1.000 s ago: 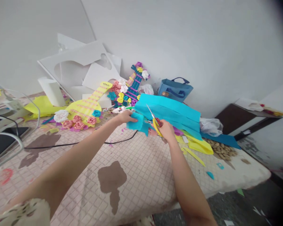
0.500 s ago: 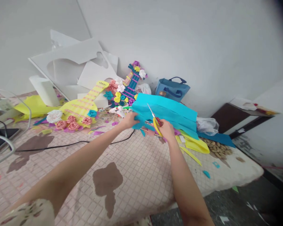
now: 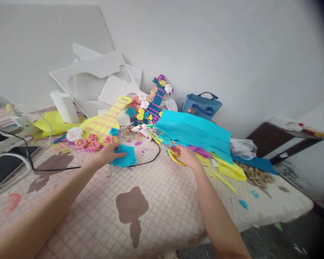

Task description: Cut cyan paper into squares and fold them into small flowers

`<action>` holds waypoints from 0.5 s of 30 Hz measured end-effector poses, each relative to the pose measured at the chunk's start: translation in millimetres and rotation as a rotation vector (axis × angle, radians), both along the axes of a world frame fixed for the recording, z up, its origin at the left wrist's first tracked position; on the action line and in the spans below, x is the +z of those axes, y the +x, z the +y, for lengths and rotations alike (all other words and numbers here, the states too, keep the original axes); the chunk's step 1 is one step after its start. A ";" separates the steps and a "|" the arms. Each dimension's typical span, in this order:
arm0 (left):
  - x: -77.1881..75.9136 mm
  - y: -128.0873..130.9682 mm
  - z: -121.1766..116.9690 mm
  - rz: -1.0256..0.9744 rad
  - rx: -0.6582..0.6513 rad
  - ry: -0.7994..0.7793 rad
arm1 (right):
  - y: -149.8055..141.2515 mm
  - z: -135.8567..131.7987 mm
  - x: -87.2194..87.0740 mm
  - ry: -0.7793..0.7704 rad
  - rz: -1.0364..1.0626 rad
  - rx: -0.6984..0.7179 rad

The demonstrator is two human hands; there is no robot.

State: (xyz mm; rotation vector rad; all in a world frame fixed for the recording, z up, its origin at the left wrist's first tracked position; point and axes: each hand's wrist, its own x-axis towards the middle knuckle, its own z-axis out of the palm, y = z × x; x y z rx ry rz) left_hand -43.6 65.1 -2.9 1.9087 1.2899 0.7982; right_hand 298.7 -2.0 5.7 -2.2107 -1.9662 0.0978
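Note:
Between the fingers of my left hand (image 3: pixel 111 155) is a small stack of blue crepe paper pieces (image 3: pixel 126 155), held low over the table in front of the yellow paper guitar (image 3: pixel 102 126). My right hand (image 3: pixel 186 157) grips yellow-and-red scissors (image 3: pixel 175 157) by the handles, low by the paper scraps; the blades are hard to make out. Beyond it lies a large folded sheet of blue crepe paper (image 3: pixel 197 131). A white glue gun (image 3: pixel 142 131) rests between the two hands, farther back.
A black cord (image 3: pixel 56 168) crosses the table. White foam boards (image 3: pixel 88 70) lean on the wall. At right are a blue bag (image 3: pixel 202 104), a plastic bag (image 3: pixel 243 148), yellow paper (image 3: pixel 232 169) and peanuts (image 3: pixel 259 175). A phone (image 3: pixel 10 165) lies at left.
My left hand has moved left, away from the large blue sheet, with the blue pieces in it. My right hand has lowered the scissors, whose blades pointed up before. The view has shifted slightly.

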 end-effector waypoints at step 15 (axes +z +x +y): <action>-15.5 -19.2 0.4 0.021 0.078 0.138 | -2.2 -5.8 -5.3 -0.083 -0.028 0.127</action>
